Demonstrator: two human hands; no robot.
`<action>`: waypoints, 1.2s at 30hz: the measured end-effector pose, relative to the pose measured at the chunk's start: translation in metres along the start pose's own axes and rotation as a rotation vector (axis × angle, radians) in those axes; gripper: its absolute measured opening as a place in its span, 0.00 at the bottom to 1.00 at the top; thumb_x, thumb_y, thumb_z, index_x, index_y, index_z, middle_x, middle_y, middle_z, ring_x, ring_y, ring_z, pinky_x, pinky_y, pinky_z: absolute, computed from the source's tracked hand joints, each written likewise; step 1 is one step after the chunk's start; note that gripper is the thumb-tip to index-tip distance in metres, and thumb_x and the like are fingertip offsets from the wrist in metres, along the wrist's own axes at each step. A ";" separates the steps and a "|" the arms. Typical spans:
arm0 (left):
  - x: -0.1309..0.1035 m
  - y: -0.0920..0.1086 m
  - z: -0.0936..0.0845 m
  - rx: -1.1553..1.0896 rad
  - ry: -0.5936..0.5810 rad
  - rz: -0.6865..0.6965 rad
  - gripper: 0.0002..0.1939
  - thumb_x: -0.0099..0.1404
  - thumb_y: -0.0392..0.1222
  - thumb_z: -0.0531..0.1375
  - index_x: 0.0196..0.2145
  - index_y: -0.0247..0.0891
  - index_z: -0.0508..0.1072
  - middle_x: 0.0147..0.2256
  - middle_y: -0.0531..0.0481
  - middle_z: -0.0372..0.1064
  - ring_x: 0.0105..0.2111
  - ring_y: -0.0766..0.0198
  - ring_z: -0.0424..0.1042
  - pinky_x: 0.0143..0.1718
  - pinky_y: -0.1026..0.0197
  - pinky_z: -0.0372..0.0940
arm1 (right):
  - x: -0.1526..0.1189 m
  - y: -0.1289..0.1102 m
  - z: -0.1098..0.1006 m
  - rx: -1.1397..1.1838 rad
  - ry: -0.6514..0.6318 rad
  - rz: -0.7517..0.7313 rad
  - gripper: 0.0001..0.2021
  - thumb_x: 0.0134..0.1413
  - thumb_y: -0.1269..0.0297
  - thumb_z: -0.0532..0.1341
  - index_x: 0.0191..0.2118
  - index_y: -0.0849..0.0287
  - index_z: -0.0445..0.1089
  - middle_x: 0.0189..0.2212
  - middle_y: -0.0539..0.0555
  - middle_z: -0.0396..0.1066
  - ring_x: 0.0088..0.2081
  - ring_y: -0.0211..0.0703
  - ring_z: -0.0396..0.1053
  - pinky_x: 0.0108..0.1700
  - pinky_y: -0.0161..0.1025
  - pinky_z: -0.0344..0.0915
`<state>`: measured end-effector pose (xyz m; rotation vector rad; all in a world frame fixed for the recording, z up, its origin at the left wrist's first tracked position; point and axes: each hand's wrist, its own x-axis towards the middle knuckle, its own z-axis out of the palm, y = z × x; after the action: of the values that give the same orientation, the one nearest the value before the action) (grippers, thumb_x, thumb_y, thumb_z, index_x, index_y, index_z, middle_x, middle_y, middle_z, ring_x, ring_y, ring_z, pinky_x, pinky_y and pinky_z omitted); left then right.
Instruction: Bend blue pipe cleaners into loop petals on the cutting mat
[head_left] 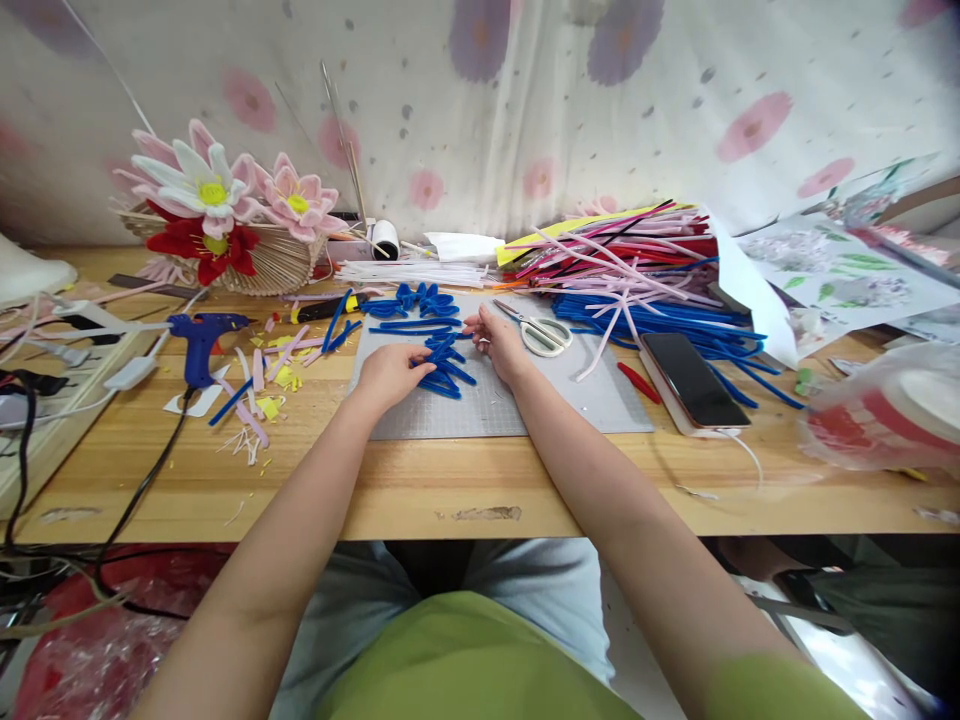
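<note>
My left hand point(394, 378) is closed, thumb and fingers pinching a short blue pipe cleaner piece at the edge of a small pile. The pile of cut blue pipe cleaners point(448, 365) lies on the grey cutting mat point(487, 410). To the right of the pile, my right hand point(496, 342) rests on its side on the mat, fingers loosely curled and apart, with nothing visible in them. Scissors point(544, 335) with white handles lie just beyond its wrist. Behind the pile are longer blue strips point(412, 325) and looped blue petal shapes point(416, 298).
A blue glue gun point(199, 345) stands at left among scraps and cables. Pipe cleaner flowers point(214, 195) are behind it. Bundles of blue pipe cleaners point(660, 318) and pink ones point(622, 250) lie at back right. A phone point(696, 380) and a bagged tub point(892, 410) sit at right.
</note>
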<state>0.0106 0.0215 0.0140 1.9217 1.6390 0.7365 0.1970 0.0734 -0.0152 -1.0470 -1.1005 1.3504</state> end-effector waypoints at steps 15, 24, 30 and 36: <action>0.060 -0.035 -0.001 0.619 0.077 0.100 0.09 0.59 0.36 0.54 0.36 0.36 0.73 0.42 0.38 0.66 0.46 0.49 0.63 0.46 0.52 0.58 | 0.008 0.015 -0.001 -0.037 0.105 -0.083 0.20 0.43 0.44 0.59 0.28 0.59 0.67 0.23 0.48 0.66 0.19 0.29 0.54 0.21 0.31 0.51; 0.033 -0.001 0.002 0.578 0.192 0.191 0.13 0.65 0.36 0.45 0.40 0.37 0.68 0.39 0.40 0.67 0.42 0.53 0.66 0.42 0.55 0.57 | -0.011 0.002 0.010 -0.974 0.119 -0.617 0.15 0.54 0.67 0.54 0.48 0.57 0.67 0.37 0.55 0.69 0.37 0.43 0.62 0.41 0.40 0.58; 0.010 0.014 0.011 0.246 0.240 0.316 0.13 0.66 0.40 0.47 0.42 0.38 0.69 0.42 0.45 0.68 0.44 0.60 0.66 0.45 0.61 0.58 | -0.012 0.000 0.011 -1.156 0.141 -0.669 0.13 0.58 0.61 0.52 0.38 0.58 0.72 0.35 0.59 0.68 0.41 0.48 0.60 0.43 0.44 0.57; 0.004 -0.003 0.004 0.106 0.285 0.150 0.14 0.64 0.43 0.52 0.41 0.38 0.74 0.42 0.46 0.72 0.44 0.60 0.69 0.47 0.62 0.59 | -0.017 -0.001 0.011 -0.879 0.237 -0.659 0.12 0.57 0.60 0.52 0.37 0.57 0.71 0.32 0.56 0.65 0.38 0.44 0.62 0.42 0.41 0.58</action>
<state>0.0111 0.0256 0.0093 2.1104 1.7426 1.0436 0.1873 0.0561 -0.0118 -1.2378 -1.7054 0.1758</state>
